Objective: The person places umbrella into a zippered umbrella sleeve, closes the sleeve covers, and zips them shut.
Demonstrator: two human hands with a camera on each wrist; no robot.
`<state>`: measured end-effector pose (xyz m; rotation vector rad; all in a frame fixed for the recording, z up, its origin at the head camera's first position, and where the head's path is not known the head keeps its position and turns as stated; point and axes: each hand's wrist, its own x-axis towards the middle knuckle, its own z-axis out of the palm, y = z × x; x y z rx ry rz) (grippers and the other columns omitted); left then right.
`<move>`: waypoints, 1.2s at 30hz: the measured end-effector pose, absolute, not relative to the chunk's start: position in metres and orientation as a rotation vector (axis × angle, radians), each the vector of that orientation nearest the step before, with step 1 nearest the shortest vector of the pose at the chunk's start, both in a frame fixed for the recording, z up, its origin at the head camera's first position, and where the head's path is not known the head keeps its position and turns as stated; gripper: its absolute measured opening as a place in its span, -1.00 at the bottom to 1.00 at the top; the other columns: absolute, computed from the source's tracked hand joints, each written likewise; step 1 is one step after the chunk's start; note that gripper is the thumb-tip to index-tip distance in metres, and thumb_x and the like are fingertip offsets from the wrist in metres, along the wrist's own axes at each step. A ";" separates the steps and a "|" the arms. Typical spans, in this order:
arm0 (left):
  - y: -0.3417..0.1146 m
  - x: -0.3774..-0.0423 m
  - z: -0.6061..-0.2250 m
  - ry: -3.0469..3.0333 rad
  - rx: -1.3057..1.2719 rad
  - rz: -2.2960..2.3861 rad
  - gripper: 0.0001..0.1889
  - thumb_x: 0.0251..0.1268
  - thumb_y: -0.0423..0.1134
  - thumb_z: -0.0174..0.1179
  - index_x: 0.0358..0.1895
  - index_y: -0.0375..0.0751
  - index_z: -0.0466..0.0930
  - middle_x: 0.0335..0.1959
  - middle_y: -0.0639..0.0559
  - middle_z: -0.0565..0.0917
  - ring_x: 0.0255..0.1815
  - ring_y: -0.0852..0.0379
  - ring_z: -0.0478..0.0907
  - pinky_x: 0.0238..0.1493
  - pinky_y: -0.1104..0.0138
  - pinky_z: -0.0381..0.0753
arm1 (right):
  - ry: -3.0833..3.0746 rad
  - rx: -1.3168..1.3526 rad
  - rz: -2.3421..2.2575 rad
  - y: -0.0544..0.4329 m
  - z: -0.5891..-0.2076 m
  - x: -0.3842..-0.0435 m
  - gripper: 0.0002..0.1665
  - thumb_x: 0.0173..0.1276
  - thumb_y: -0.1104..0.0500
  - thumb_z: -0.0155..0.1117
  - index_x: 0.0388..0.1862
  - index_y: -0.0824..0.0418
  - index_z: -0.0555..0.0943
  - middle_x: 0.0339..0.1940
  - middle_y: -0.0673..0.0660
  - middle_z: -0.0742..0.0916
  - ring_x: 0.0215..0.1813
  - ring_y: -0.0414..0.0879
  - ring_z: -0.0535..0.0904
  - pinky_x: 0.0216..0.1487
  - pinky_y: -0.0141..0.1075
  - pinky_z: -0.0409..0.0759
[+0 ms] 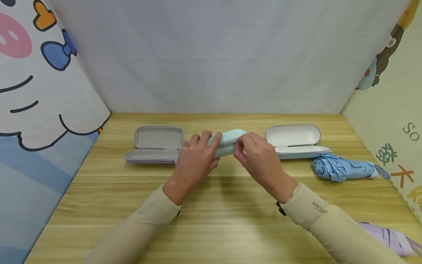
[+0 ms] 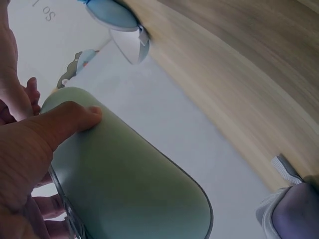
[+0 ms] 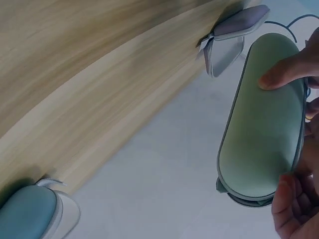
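A mint green glasses case (image 1: pixel 230 136) with a grey zipper seam is held up over the table, its long side running left to right. My left hand (image 1: pixel 197 156) grips its left part. In the left wrist view the left thumb (image 2: pixel 75 119) lies along the smooth green shell. The fingers of my right hand (image 1: pixel 260 156) pinch at the seam near the right end. From the right wrist view, the right fingertips (image 3: pixel 286 194) are at the case's end, where a narrow gap shows along the rim. Whatever lies inside the case is hidden.
Behind my left hand lies an opened purple case (image 1: pixel 158 137) with grey lining. An opened blue case (image 1: pixel 293 136) with white lining lies beyond my right hand. A folded blue umbrella (image 1: pixel 346 168) is right of it, and a purple umbrella (image 1: pixel 384 236) lies by my right sleeve.
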<state>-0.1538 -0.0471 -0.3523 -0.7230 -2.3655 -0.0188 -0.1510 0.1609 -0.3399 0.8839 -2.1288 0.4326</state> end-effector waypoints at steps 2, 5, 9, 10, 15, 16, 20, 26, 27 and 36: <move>-0.046 -0.154 -0.352 -2.347 -0.724 -0.030 -0.33 0.09 -0.04 0.56 0.23 -0.20 0.49 0.02 -0.18 0.65 -0.15 -0.20 0.70 -0.35 -0.02 0.71 | -2.108 0.902 0.466 0.161 -0.339 -0.150 -0.85 0.18 0.51 0.28 -0.35 0.37 0.49 -0.48 0.16 0.56 -0.54 -0.07 0.41 -0.58 -0.25 0.48; -0.046 -0.155 -0.350 -2.318 -0.734 -0.031 -0.36 0.12 -0.12 0.53 0.23 -0.27 0.50 0.07 -0.20 0.68 -0.09 -0.20 0.71 -0.22 -0.06 0.73 | -2.090 0.905 0.500 0.161 -0.335 -0.149 -0.85 0.18 0.52 0.27 -0.35 0.38 0.50 -0.45 0.18 0.58 -0.50 -0.05 0.46 -0.52 -0.24 0.54; -0.044 -0.157 -0.348 -2.287 -0.737 0.007 -0.32 0.12 -0.15 0.52 0.29 -0.32 0.50 0.12 -0.19 0.68 -0.04 -0.18 0.71 -0.10 -0.08 0.72 | -2.143 0.858 0.630 0.159 -0.326 -0.146 -0.86 0.19 0.53 0.30 -0.30 0.40 0.57 -0.42 0.19 0.65 -0.43 -0.05 0.58 -0.42 -0.25 0.64; -0.045 -0.157 -0.348 -2.280 -0.735 0.022 -0.31 0.11 -0.15 0.53 0.30 -0.32 0.49 0.12 -0.19 0.68 -0.02 -0.18 0.70 -0.08 -0.08 0.71 | -2.169 0.836 0.682 0.158 -0.324 -0.145 -0.87 0.21 0.53 0.31 -0.29 0.40 0.59 -0.42 0.18 0.66 -0.41 -0.06 0.60 -0.40 -0.25 0.65; -0.047 -0.159 -0.348 -2.249 -0.725 0.092 -0.32 0.16 -0.20 0.48 0.37 -0.28 0.48 0.13 -0.19 0.66 0.05 -0.17 0.67 -0.01 -0.10 0.66 | -2.293 0.710 0.915 0.157 -0.317 -0.144 -0.93 0.30 0.45 0.38 -0.25 0.37 0.72 -0.40 0.14 0.74 -0.39 -0.11 0.65 -0.35 -0.24 0.66; -0.048 -0.160 -0.348 -2.246 -0.730 0.096 -0.30 0.15 -0.21 0.49 0.38 -0.28 0.48 0.13 -0.20 0.66 0.06 -0.18 0.67 -0.01 -0.11 0.66 | -2.316 0.694 0.938 0.157 -0.316 -0.144 -0.94 0.32 0.44 0.38 -0.25 0.37 0.73 -0.39 0.14 0.74 -0.38 -0.11 0.66 -0.34 -0.23 0.67; -0.051 -0.162 -0.350 -2.246 -0.754 0.073 -0.29 0.12 -0.26 0.50 0.38 -0.27 0.46 0.14 -0.23 0.64 0.08 -0.19 0.64 0.06 -0.14 0.62 | -2.416 0.651 0.989 0.161 -0.308 -0.143 -0.96 0.34 0.41 0.37 -0.29 0.33 0.73 -0.42 0.11 0.75 -0.40 -0.12 0.66 -0.35 -0.23 0.66; -0.056 -0.166 -0.349 -2.281 -0.797 -0.071 -0.30 0.08 -0.32 0.53 0.31 -0.25 0.42 0.17 -0.23 0.59 0.15 -0.20 0.58 0.21 -0.23 0.52 | -2.590 0.609 1.133 0.176 -0.292 -0.138 -0.96 0.37 0.34 0.39 -0.30 0.30 0.72 -0.40 0.07 0.77 -0.37 -0.15 0.68 -0.32 -0.33 0.65; -0.056 -0.166 -0.349 -2.286 -0.810 -0.089 -0.28 0.06 -0.31 0.55 0.31 -0.25 0.41 0.17 -0.23 0.58 0.16 -0.21 0.57 0.21 -0.24 0.51 | -2.612 0.606 1.164 0.179 -0.290 -0.137 -0.96 0.38 0.32 0.39 -0.29 0.30 0.73 -0.38 0.07 0.78 -0.36 -0.14 0.68 -0.31 -0.36 0.65; -0.063 -0.169 -0.343 -2.261 -0.886 -0.159 -0.21 0.07 -0.27 0.59 0.36 -0.24 0.36 0.24 -0.19 0.54 0.21 -0.19 0.53 0.22 -0.26 0.49 | -2.702 0.569 1.322 0.200 -0.275 -0.138 -0.94 0.41 0.30 0.39 -0.27 0.29 0.74 -0.38 0.10 0.76 -0.36 -0.09 0.67 -0.36 -0.39 0.63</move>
